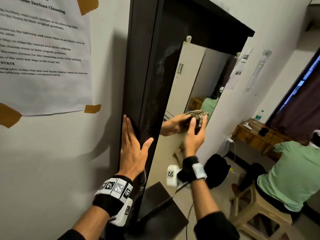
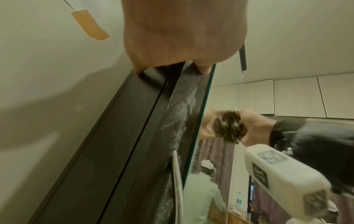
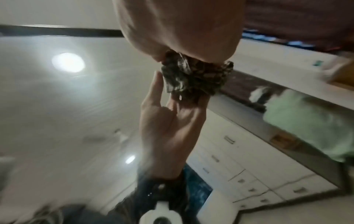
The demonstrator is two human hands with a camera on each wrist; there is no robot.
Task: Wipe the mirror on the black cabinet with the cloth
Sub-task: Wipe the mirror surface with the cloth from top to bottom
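Note:
The black cabinet (image 1: 138, 66) stands against the wall, with a tall mirror (image 1: 188, 80) on its door. My right hand (image 1: 196, 134) grips a bunched, dark patterned cloth (image 1: 199, 116) and presses it on the glass about halfway up, near the mirror's right edge. The right wrist view has the cloth (image 3: 195, 75) squeezed between my right hand (image 3: 182, 30) and its reflection in the mirror (image 3: 76, 98). My left hand (image 1: 133, 146) lies flat with straight fingers on the cabinet's left edge. The left wrist view shows my left hand (image 2: 180, 34), the cloth (image 2: 229, 127) and the cabinet (image 2: 114, 144).
White dust streaks (image 1: 155, 80) mark the black door strip left of the glass, by a metal handle (image 2: 177, 181). A taped paper sheet (image 1: 43, 54) hangs on the left wall. To the right, a person in green (image 1: 290, 174) sits on a stool near a wooden desk (image 1: 251, 134).

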